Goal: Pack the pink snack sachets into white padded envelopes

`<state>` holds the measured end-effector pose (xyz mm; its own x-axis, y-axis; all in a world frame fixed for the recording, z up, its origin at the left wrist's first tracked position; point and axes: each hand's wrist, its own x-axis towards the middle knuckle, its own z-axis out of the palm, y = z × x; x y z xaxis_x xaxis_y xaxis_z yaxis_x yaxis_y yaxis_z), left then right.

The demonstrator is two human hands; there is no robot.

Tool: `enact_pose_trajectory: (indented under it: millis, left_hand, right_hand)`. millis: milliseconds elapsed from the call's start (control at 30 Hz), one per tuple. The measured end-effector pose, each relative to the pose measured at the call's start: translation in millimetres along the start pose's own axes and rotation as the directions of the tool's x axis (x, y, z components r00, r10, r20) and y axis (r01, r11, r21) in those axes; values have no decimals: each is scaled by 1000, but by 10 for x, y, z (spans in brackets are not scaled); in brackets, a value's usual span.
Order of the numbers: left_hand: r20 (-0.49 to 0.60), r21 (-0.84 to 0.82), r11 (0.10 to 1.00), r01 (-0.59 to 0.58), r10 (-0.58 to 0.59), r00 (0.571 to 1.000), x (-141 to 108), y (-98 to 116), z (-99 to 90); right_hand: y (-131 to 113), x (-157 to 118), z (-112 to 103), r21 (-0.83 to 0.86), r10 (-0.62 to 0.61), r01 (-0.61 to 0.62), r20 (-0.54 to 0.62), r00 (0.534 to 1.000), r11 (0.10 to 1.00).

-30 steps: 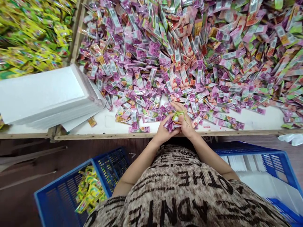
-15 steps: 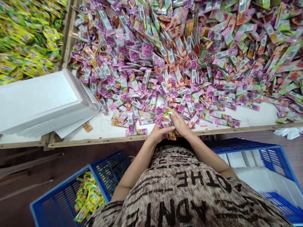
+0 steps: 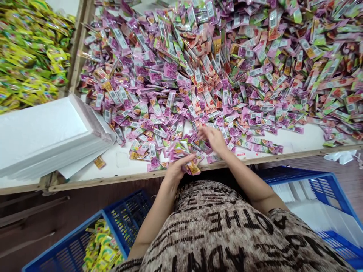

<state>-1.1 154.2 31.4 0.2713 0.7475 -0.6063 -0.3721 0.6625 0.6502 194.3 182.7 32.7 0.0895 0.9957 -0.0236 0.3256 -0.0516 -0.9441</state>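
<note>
My left hand [image 3: 176, 170] is closed round a bunch of stick sachets [image 3: 185, 153], purple, green and orange, at the front edge of the table. The thumb lies across the top of the bunch. To its right, my right hand [image 3: 212, 139] hangs low over the near edge of the sachet pile [image 3: 181, 90], palm down. Its fingers are stretched out to the left and slightly blurred, and I see nothing held in them. Loose sachets lie just beneath and around both hands.
A stack of white flat sheets [image 3: 42, 132] stands at the left on the table [image 3: 119, 162]. Yellow-green packets [image 3: 28, 56] fill the section beyond a wooden divider [image 3: 76, 45]. Below the edge are a blue crate [image 3: 65, 241] with yellow packets and another blue crate [image 3: 334, 185] with white pieces.
My right hand has come away from the bunch and moved up to the pile's near edge. My left hand, still gripping the bunch, has shifted left and slightly down. The view has moved a little.
</note>
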Motion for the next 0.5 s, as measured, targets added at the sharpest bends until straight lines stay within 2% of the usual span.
enact_pose_trajectory:
  millis: [67, 100, 167, 233, 267, 333, 400, 467, 500]
  left_hand:
    - [-24, -75, 996, -50, 48, 999, 6, 114, -201]
    - [-25, -108, 991, -78, 75, 997, 4, 170, -314]
    - [-19, -158, 981, -113, 111, 994, -8, 259, -538]
    - [-9, -207, 970, -126, 127, 992, -26, 303, -715]
    - [-2, -241, 961, -136, 139, 990, -34, 308, -774]
    - [4, -332, 926, -180, 192, 981, -45, 302, -833]
    - [-7, -409, 881, -236, 256, 967, -39, 292, -833]
    - [9, -434, 866, -249, 280, 960, -19, 288, -817]
    - [31, -431, 872, -233, 272, 962, -7, 288, -813]
  right_hand:
    - [66, 379, -298, -254, -57, 0, -216, 975, 967]
    - [116, 565, -438, -409, -103, -15, -264, 959, 913]
    - [235, 867, -660, -630, -128, -83, -281, 951, 772]
    - [347, 1033, -802, -721, -115, -115, -261, 958, 683]
    - [388, 1065, -860, -722, -127, -112, -268, 955, 683]
    - [417, 1056, -994, -639, -205, -79, -358, 911, 765]
    - [366, 1011, -1177, -521, -285, -20, -500, 818, 854]
    - [255, 987, -1366, -440, -365, 85, -606, 707, 894]
    - [189, 993, -1432, -405, -387, 140, -631, 672, 904]
